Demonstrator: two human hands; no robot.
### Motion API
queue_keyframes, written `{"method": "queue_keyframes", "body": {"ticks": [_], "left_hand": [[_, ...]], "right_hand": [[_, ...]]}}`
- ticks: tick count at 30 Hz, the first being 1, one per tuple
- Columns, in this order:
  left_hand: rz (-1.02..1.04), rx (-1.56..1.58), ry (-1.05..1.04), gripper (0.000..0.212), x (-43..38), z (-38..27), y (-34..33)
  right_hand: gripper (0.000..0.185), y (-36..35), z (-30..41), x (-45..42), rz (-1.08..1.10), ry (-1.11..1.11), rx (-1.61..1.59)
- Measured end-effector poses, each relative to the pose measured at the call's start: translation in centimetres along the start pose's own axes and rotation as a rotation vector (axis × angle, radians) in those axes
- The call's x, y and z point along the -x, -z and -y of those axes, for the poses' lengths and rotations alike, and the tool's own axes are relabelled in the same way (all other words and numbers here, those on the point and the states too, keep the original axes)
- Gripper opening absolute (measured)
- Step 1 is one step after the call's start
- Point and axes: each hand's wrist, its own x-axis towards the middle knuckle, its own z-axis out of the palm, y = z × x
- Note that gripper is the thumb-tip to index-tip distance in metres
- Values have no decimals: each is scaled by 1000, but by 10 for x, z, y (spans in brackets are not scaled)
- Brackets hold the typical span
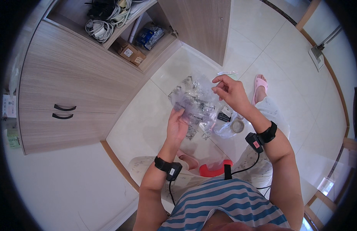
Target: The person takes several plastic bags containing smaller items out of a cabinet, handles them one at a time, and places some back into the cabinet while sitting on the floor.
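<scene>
A crumpled clear plastic bag with dark printing is pinched between the thumb and fingers of my left hand. Close to the bag's right edge, my right hand is raised with its fingers curled and parted, and nothing shows in it. Below my right hand, a dark remote control lies on the floor beside a small white item. A roll of tape rests on another thin clear plastic bag. What lies under the printed bag is partly hidden.
An open cabinet door stands beyond the hands. Coiled white cables fill the upper shelf; a cardboard box and a blue package sit below. A red curved object is between my legs. A floor squeegee or mop stands at right.
</scene>
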Motion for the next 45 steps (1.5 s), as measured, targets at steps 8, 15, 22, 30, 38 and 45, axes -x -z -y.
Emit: {"method": "queue_keyframes", "body": {"ticks": [8,15,22,30,38,45], "left_hand": [[91,83,81,46,6,-4,-16],[109,-35,61,52,7,-2,-9],[86,-53,61,46,6,1,-14],[77,-62,80,39,5,2,-10],[67,-69,85,37,3,2,-6],[73,-100,82,34,3,5,-7]], "right_hand": [[17,-2,-4,-1,45,-50,-52],[17,-4,-3,-3,169,-128,-207],[19,-2,-12,-4,255,-173,-221],[18,-1,-17,-5,223,-160,-234],[15,-4,-6,-5,178,-244,-256],[16,-9,-26,-5,240,-168,-264]]}}
